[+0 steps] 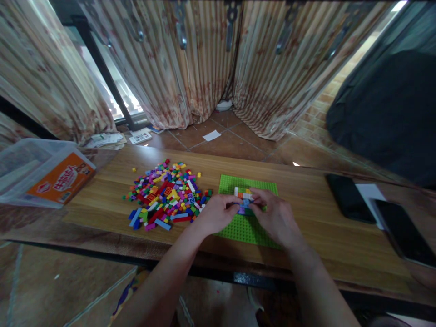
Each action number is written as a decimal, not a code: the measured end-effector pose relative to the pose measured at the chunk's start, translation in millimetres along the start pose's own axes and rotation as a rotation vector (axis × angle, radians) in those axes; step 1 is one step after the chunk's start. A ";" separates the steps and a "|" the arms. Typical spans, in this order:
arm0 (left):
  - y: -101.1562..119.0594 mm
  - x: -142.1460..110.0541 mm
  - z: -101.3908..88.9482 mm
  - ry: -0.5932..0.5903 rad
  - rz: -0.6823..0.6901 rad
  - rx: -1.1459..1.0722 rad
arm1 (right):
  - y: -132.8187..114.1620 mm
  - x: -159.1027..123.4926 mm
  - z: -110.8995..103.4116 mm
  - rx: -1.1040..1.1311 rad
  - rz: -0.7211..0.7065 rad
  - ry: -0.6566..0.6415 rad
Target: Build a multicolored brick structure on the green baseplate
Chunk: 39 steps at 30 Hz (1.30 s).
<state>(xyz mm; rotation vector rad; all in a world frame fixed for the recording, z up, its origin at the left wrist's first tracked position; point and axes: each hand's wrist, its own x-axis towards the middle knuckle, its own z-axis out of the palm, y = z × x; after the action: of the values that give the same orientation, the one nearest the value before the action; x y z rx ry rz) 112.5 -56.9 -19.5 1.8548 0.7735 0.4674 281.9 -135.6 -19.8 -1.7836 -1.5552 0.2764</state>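
A light-green studded baseplate [259, 234] lies on the wooden table. On it stands a small block of joined toy building bricks [244, 195] in white, orange, yellow, blue, purple and dark green. My left hand [220, 212] reaches it from the left, thumb and fingers closed at the blue and purple bricks. From the right, my right hand [276, 213] has its fingers bent over the same bricks, thumb near the left thumb. The fingertips partly cover the bricks, so I cannot see exactly which piece each hand grips.
Left of the baseplate spreads a pile of loose coloured bricks [170, 193]. A clear plastic tub [37, 154] with an orange label stands at the table's left end. Two dark phone-like devices [350, 198] and a white paper [371, 195] lie on the right. Curtains [190, 72] hang behind.
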 end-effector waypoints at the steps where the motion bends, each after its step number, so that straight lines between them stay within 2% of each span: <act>1: 0.3 -0.1 0.0 -0.002 -0.002 0.011 | 0.3 -0.2 -0.9 0.007 0.007 0.001; 7: 4.6 -0.7 -1.2 0.001 0.004 0.083 | 1.3 -0.3 -5.0 0.042 -0.026 -0.034; 17: 8.7 -0.8 2.3 0.003 0.062 0.240 | 7.4 -0.4 -2.1 0.056 0.010 0.020; 25: 10.6 -2.3 1.6 -0.003 0.067 0.287 | 4.9 -4.2 -1.5 -0.039 0.022 0.056; 33: 11.8 -4.3 1.7 -0.013 0.089 0.328 | 4.5 -7.3 -1.2 -0.135 -0.071 0.026; 39: 11.8 -6.0 3.5 0.006 0.086 0.352 | -0.7 -9.2 0.8 -0.203 -0.005 0.021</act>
<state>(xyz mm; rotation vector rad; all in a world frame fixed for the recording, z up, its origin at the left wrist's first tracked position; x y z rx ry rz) 113.9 -66.5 -9.9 2.2209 0.8226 0.4103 278.6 -143.8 -22.7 -1.9302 -1.6206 0.1001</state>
